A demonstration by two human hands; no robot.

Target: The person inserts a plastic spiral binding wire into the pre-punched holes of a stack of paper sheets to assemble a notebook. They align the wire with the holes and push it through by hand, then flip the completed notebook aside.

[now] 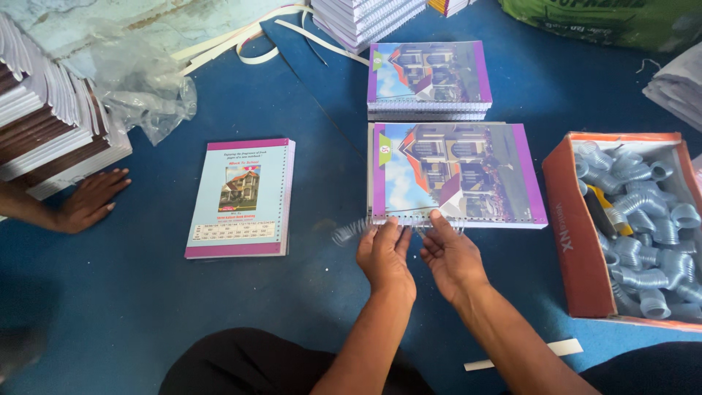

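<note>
Far left of the hands lies another person's hand; nearer, a loose notebook. The left hand and right hand pinch a wire coil along the near edge of a purple-bordered notebook, running left-right; coil box right.

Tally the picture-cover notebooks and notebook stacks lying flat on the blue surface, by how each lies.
Notebook being spiral-bound at the hands: 1
Stack of finished notebooks behind it: 1
Notebook lying back-cover up, to the left: 1
Total: 3
</note>
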